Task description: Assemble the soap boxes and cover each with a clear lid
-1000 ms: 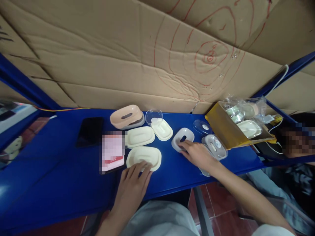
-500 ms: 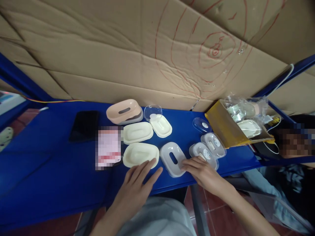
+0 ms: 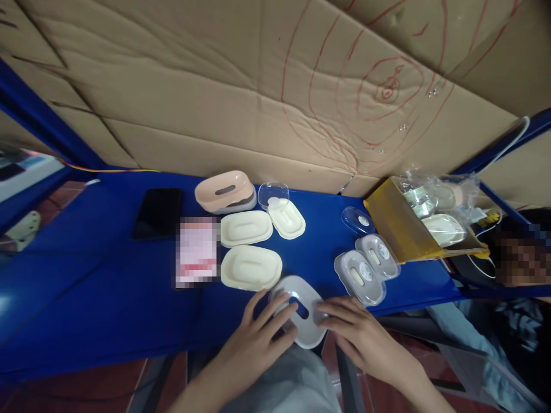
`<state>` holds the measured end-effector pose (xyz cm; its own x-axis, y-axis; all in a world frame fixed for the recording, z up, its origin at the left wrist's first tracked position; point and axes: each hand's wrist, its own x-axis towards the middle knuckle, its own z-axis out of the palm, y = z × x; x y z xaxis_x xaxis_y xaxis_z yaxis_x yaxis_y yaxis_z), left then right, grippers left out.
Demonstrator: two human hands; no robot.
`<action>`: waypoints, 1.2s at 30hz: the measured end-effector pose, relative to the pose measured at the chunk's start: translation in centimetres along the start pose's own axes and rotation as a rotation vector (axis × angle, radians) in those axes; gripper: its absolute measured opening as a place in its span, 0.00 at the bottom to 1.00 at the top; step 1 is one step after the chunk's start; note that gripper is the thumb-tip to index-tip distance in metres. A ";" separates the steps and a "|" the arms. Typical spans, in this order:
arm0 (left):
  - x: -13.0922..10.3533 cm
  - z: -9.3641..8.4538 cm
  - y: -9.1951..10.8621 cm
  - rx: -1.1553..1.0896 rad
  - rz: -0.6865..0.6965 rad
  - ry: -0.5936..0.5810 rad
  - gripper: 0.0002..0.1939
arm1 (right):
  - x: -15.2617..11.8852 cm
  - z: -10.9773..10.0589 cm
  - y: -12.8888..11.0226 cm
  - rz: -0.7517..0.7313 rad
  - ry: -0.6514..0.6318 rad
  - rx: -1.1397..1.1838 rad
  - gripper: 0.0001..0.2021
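Observation:
A light grey oval soap dish (image 3: 306,289) with a long slot is at the table's front edge, tilted, partly over my lap. My right hand (image 3: 359,327) grips its right rim, the fingers over the edge. On the left side, my left hand (image 3: 269,327) has its fingers spread over the rim and the thumb low, holding it too. Just behind lie two cream oval trays, a nearer tray (image 3: 252,267) and a farther tray (image 3: 247,228). A smaller cream tray (image 3: 287,219) rests by a clear lid (image 3: 274,194).
To the right sit two grey lidded dishes (image 3: 360,278) with round stickers, a clear lid (image 3: 357,221) and a yellow-edged carton (image 3: 394,221) of wrapped pieces. A pink dish (image 3: 226,192) and black phone (image 3: 157,212) stand left. Another person (image 3: 516,321) sits at far right.
The grey soap dish has come off its spot toward my body and tilted. My left hand has moved right from beside the cream tray onto it; my right hand has stayed on its rim.

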<state>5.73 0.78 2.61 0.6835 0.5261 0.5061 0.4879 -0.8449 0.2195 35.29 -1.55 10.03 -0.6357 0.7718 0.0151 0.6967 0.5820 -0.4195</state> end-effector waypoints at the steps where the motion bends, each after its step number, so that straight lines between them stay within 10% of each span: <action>1: -0.2 -0.3 0.2 -0.021 0.001 0.012 0.09 | 0.1 0.3 0.0 0.007 0.041 0.038 0.18; 6: -1.7 -3.3 -0.1 -0.098 -0.097 0.151 0.16 | 4.5 2.9 0.9 0.107 0.408 0.207 0.24; 12: -3.4 -6.1 -2.0 0.037 -0.144 0.245 0.14 | 11.0 5.3 0.4 -0.048 0.144 0.013 0.26; 18: -3.1 -5.6 -2.5 0.065 -0.234 0.270 0.16 | 6.7 4.7 0.4 0.019 0.196 0.054 0.15; 23: -1.1 -3.7 -1.0 0.052 -0.177 0.143 0.20 | 3.5 4.2 0.8 0.035 0.383 0.179 0.32; 36: -0.5 -2.6 1.3 0.147 -0.329 0.254 0.05 | 7.2 3.5 1.9 -0.185 0.232 0.274 0.13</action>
<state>4.59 -0.88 4.82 0.3330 0.7086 0.6221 0.7415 -0.6043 0.2915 30.86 4.20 6.16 -0.6282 0.7162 0.3040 0.4434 0.6506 -0.6165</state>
